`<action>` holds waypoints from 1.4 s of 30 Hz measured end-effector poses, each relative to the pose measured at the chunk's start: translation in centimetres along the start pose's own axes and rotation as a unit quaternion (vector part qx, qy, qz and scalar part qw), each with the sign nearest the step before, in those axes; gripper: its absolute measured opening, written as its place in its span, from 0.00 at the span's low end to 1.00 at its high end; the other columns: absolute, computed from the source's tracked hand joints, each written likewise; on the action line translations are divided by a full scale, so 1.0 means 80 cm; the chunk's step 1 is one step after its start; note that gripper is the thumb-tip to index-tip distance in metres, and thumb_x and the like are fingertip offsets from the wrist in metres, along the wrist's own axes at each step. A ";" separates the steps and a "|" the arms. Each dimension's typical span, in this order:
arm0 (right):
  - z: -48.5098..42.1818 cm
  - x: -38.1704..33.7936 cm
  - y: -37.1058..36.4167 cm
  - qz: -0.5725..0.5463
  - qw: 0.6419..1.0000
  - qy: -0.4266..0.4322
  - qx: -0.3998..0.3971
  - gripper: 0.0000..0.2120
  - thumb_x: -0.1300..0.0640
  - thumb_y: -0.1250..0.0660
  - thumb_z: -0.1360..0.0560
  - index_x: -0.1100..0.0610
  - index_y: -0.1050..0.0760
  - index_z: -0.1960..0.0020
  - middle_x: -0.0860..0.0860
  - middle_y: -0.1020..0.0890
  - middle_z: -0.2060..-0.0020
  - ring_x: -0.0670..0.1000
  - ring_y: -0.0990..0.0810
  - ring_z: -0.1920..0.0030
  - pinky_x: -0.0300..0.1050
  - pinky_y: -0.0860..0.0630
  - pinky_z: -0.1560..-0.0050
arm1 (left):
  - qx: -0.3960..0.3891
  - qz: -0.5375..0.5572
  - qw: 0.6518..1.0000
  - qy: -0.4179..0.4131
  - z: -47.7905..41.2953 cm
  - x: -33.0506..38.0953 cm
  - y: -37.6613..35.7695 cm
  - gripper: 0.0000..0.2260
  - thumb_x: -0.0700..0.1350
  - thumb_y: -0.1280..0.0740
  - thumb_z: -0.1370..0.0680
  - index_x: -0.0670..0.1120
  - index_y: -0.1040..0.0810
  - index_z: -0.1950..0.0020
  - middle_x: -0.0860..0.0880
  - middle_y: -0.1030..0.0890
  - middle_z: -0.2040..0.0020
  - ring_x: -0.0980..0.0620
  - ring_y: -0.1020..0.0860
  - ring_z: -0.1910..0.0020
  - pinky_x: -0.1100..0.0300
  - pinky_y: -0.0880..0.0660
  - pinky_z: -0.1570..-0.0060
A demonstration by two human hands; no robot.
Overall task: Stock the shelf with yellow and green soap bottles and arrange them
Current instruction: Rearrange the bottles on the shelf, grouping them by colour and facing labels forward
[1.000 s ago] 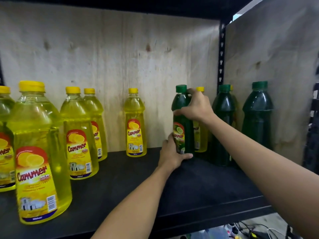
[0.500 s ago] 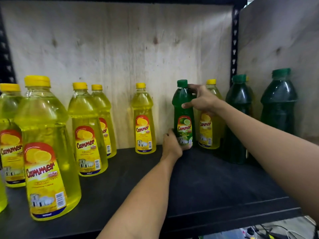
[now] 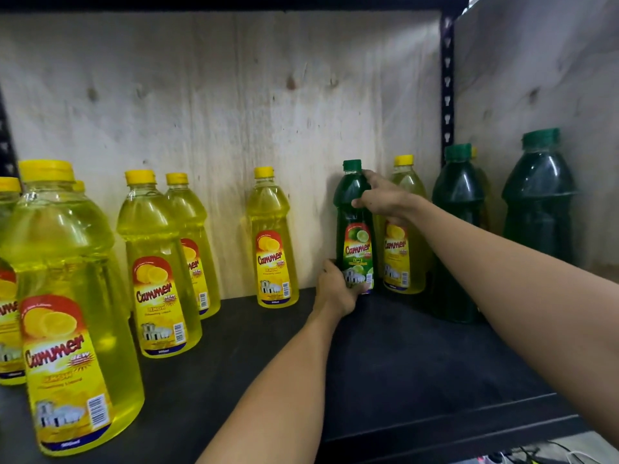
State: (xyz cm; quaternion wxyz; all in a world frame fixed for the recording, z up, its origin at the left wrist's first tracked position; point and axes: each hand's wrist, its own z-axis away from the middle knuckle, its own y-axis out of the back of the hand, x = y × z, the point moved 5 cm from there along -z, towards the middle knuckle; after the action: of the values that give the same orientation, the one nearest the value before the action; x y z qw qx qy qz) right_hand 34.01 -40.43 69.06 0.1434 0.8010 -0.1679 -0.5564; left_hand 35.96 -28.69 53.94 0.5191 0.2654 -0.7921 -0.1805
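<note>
A green soap bottle (image 3: pixel 355 209) stands upright at the back of the black shelf (image 3: pixel 402 363), its label facing me. My left hand (image 3: pixel 335 289) grips its base. My right hand (image 3: pixel 385 197) holds its shoulder just below the green cap. Right behind my right hand stands a yellow bottle (image 3: pixel 403 256). Two larger dark green bottles (image 3: pixel 457 229) (image 3: pixel 539 202) stand further right. Another yellow bottle (image 3: pixel 273 242) stands alone to the left of the held one.
Several yellow bottles crowd the shelf's left side, the nearest one (image 3: pixel 67 313) large at the front edge. A plywood back wall (image 3: pixel 217 112) and a black upright post (image 3: pixel 447 78) bound the shelf. Cables lie on the floor at lower right.
The green bottle has been turned so its label faces me and it sits further back beside the yellow bottle. Both hands stayed on it; my view shifted closer and left.
</note>
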 end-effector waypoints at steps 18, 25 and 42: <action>0.026 -0.051 0.046 0.236 0.930 0.145 0.240 0.30 0.71 0.31 0.30 0.57 0.28 0.30 0.59 0.24 0.38 0.60 0.22 0.39 0.50 0.20 0.43 | 0.188 -0.034 0.969 -0.157 0.020 0.048 0.030 0.31 0.48 0.23 0.31 0.47 0.34 0.32 0.47 0.29 0.39 0.49 0.28 0.40 0.57 0.29 0.41; 0.016 -0.024 0.065 0.142 0.963 -0.076 0.218 0.42 0.65 0.26 0.28 0.55 0.47 0.22 0.62 0.39 0.28 0.63 0.33 0.30 0.50 0.27 0.37 | -0.018 0.124 0.977 -0.175 0.022 0.071 -0.031 0.28 0.45 0.26 0.26 0.51 0.32 0.28 0.55 0.25 0.37 0.54 0.24 0.45 0.49 0.21 0.43; 0.057 -0.049 0.044 0.259 0.920 -0.042 0.291 0.21 0.62 0.27 0.30 0.63 0.27 0.39 0.61 0.22 0.42 0.63 0.22 0.40 0.53 0.22 0.44 | -0.048 0.113 0.985 -0.120 0.044 0.071 -0.030 0.42 0.50 0.26 0.26 0.50 0.48 0.19 0.51 0.32 0.28 0.51 0.29 0.34 0.55 0.31 0.32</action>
State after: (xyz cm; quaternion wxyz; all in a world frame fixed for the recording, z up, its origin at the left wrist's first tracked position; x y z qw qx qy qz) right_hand 28.10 -42.15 72.31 0.0363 0.7120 -0.5300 -0.4592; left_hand 31.45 -34.02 55.29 0.4497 0.1253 -0.8640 -0.1888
